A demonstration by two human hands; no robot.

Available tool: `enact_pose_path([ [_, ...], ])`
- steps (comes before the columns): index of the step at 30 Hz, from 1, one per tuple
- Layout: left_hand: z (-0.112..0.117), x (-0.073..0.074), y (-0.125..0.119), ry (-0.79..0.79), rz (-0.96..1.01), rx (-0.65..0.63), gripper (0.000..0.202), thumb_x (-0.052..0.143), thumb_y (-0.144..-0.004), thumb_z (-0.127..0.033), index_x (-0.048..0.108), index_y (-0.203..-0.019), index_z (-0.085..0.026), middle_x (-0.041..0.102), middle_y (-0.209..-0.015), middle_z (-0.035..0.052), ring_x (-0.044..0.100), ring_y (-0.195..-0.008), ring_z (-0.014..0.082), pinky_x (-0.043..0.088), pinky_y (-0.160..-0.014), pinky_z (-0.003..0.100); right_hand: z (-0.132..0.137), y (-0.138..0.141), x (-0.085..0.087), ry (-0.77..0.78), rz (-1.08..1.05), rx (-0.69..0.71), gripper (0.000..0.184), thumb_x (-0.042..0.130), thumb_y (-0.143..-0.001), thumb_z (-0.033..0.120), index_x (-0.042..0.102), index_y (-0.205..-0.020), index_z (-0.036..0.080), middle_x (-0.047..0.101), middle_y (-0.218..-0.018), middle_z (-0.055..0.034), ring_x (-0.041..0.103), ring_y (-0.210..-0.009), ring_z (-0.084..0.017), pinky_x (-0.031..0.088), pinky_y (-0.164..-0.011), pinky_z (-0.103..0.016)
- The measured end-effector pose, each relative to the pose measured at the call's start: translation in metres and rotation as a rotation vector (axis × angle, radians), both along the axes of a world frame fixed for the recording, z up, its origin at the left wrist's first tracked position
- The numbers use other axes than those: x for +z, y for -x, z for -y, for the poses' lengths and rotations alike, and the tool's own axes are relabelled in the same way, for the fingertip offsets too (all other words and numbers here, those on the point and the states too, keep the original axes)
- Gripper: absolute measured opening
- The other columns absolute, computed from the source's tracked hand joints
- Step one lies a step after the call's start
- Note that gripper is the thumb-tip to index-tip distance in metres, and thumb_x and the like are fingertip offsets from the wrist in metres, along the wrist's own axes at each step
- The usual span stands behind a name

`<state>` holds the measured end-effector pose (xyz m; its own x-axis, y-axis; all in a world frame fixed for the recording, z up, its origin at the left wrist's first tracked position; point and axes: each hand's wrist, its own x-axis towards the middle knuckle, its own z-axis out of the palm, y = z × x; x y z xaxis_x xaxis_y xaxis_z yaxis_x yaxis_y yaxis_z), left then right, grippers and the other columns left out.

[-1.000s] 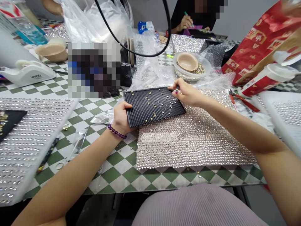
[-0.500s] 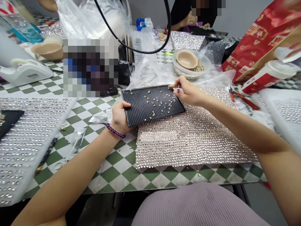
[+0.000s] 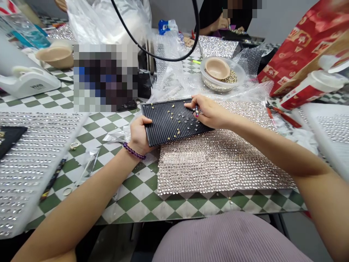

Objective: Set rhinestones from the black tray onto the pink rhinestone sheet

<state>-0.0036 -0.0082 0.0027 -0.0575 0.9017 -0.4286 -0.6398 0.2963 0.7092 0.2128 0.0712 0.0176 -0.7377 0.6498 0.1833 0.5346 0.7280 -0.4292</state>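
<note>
While the left hand (image 3: 139,136) clasps a black tray (image 3: 169,122), the right (image 3: 209,112) pinches a stick (image 3: 196,111).

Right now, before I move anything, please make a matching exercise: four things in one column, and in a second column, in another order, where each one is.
Things:
1. purple bead bracelet
2. black ridged tray
3. beige dish
4. red-handled pliers

Places:
A. inside a clear plastic tub
B. held by the left hand
C. to the right of the rhinestone sheet
D. around the left wrist

Pairs: 1-D, 2-B, 3-A, 4-C
</note>
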Motion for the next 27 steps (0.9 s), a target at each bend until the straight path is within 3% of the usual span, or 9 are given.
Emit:
enact_pose_path([
  [5,-0.001,0.000,0.001,0.014,-0.004,0.000,0.039,0.046,-0.059,-0.018,0.063,-0.094,-0.012,0.070,-0.088,0.0157,0.067,-0.093,0.0336,0.059,-0.075,0.042,0.004,0.003,0.001,-0.012,0.023,0.019,0.020,0.048,-0.079,0.015,0.039,-0.096,0.023,0.062,-0.122,-0.0126,0.053,-0.120,-0.028,0.040,-0.104,-0.048],
  [12,-0.001,-0.001,0.000,-0.007,0.012,0.015,0.036,0.047,-0.060,-0.016,0.062,-0.093,-0.015,0.069,-0.090,0.0144,0.065,-0.100,0.0329,0.058,-0.082,0.042,0.008,0.000,0.013,0.240,-0.171,0.032,0.021,0.045,-0.083,0.013,0.030,-0.091,0.025,0.066,-0.122,-0.0095,0.053,-0.126,-0.022,0.038,-0.106,-0.044],
  [21,0.000,0.001,0.000,0.019,0.029,0.043,0.033,0.045,-0.060,-0.015,0.061,-0.089,-0.014,0.070,-0.087,0.0147,0.065,-0.099,0.0330,0.057,-0.081,0.042,0.024,-0.015,0.016,0.132,-0.034,0.086,0.017,0.048,-0.085,0.015,0.035,-0.092,0.024,0.064,-0.119,-0.0112,0.040,-0.138,-0.030,0.038,-0.103,-0.050],
  [27,-0.001,0.004,-0.003,0.017,0.035,0.042,0.032,0.044,-0.060,-0.015,0.060,-0.088,-0.016,0.070,-0.086,0.0134,0.065,-0.099,0.0328,0.057,-0.081,0.042,0.022,-0.017,0.014,0.135,-0.045,0.055,0.021,0.047,-0.083,0.012,0.034,-0.090,0.025,0.067,-0.119,-0.0081,0.048,-0.131,-0.028,0.039,-0.102,-0.049],
])
